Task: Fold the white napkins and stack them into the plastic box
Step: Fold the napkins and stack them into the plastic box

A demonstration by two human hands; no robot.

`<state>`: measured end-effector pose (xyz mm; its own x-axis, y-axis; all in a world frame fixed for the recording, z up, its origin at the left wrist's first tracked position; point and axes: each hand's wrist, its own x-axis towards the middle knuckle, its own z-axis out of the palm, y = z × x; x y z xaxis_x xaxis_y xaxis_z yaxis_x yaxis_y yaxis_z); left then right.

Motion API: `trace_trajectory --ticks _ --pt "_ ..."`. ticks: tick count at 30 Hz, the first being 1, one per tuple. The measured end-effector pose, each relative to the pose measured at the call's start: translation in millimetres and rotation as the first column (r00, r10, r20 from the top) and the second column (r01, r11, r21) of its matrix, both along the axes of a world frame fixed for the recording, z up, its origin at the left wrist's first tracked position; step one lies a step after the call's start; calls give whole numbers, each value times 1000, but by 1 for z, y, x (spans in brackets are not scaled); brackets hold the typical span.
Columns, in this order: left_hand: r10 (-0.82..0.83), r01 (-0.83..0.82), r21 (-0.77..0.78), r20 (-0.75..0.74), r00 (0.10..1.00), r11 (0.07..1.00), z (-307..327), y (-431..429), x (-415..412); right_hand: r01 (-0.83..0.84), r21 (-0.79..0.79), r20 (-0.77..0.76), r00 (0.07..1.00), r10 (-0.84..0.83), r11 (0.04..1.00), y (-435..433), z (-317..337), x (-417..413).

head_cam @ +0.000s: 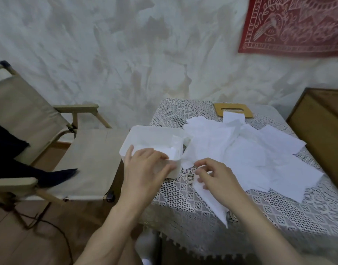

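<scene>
A white plastic box point(145, 133) stands at the table's left edge, with folded white napkins point(175, 149) stacked inside at its right end. My left hand point(145, 169) lies over the box's near rim, fingers fairly straight and reaching into the box. A heap of loose white napkins point(246, 150) covers the middle of the table. My right hand point(215, 176) pinches one napkin point(212, 199) that trails toward the table's front edge.
A lace cloth covers the small table point(278, 211). A wooden lid with a slot point(234, 109) lies at the back. A beige folding chair point(49, 131) stands to the left, a brown box point(321, 121) to the right. A cable runs on the floor.
</scene>
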<state>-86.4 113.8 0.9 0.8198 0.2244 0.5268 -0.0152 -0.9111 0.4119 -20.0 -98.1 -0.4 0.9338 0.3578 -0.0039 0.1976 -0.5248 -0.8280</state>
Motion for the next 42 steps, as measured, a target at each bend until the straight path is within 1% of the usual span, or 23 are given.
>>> trace_trajectory --ticks 2,4,9,15,19,21,23,24,25,27,29,31,35,39,42 --pt "-37 34 49 51 998 998 -8 -1 -2 24 -75 42 999 -21 997 -12 -4 -2" --pt "-38 35 40 81 996 999 -8 -4 3 39 -145 77 997 -28 989 -24 -6 -4" --pt "-45 44 9 78 996 999 -5 -8 26 45 -227 114 993 -19 973 -47 -4 -6" --pt "-52 52 -2 68 996 999 0 -7 52 6 -350 140 989 46 937 -68 -5 3" --pt "-40 39 28 44 998 999 0 -9 61 -16 -389 142 987 78 921 -74 -5 12" --pt "-59 53 65 87 994 996 -5 -14 60 -34 -416 137 986 100 909 -74 -4 17" --pt "-127 107 120 181 975 987 -11 -31 56 -47 -431 121 987 109 901 -73 -5 21" --pt "-168 140 149 200 965 979 -15 -42 53 -48 -433 114 988 108 900 -72 -6 23" --pt "-213 181 172 189 958 968 -19 -53 51 -48 -427 107 989 103 903 -72 -7 24" --pt "-275 258 171 87 957 951 -28 -69 50 -31 -404 102 992 79 914 -71 -9 26" --pt "-291 292 119 -32 956 949 -36 -76 51 -5 -383 111 992 52 924 -71 -12 26" --pt "-304 312 73 -103 947 947 -41 -80 52 3 -377 112 993 42 926 -69 -13 27" --pt "-323 328 25 -127 938 944 -43 -85 53 -32 -388 106 991 79 921 -64 -11 31" --pt "-316 318 -15 -162 935 948 -43 -83 53 -119 -363 74 985 156 924 -60 -9 29" --pt "-325 321 -54 -176 929 946 -41 -82 52 -168 -381 78 974 213 909 -57 -9 29"
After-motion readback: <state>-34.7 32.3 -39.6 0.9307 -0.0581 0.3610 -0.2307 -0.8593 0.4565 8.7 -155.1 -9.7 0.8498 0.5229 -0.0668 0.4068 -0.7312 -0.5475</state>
